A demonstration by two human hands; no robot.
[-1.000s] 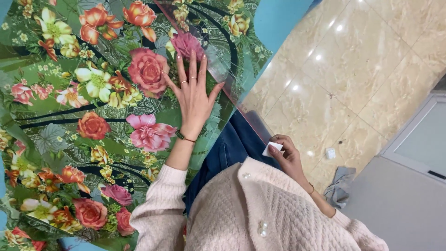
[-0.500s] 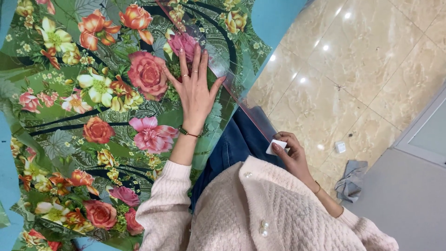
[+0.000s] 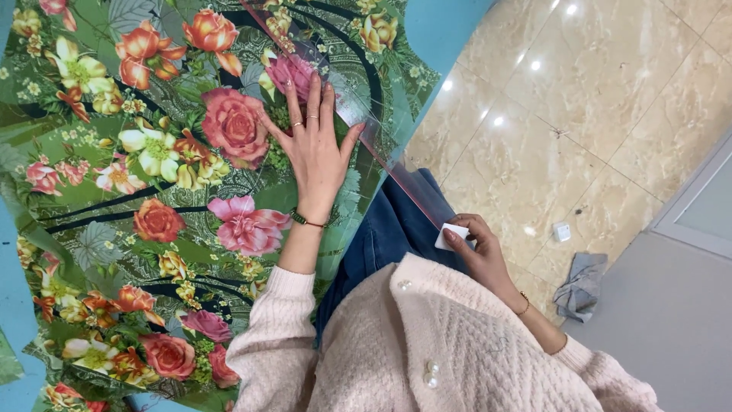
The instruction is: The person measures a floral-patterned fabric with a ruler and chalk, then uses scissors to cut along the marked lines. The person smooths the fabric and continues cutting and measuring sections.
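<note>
My left hand (image 3: 314, 156) lies flat, fingers spread, on a green fabric (image 3: 152, 191) printed with red, pink and orange flowers. Under its fingertips a long clear ruler (image 3: 404, 181) with a reddish edge runs slantwise across the fabric and off its edge. My right hand (image 3: 479, 252) is at the ruler's near end, pinching a small white chalk piece (image 3: 451, 235) against it. Below the ruler show my blue jeans (image 3: 385, 233) and my pale pink knitted cardigan (image 3: 457, 351).
The fabric lies on a blue table top (image 3: 446, 27). To the right is a glossy beige tiled floor (image 3: 579, 99) with a crumpled grey cloth (image 3: 581, 286) and a small white object (image 3: 562, 231). A grey panel (image 3: 671, 320) fills the lower right.
The view has shifted slightly. Both hands stay where they were, the left flat on the fabric, the right holding the chalk at the ruler's end.
</note>
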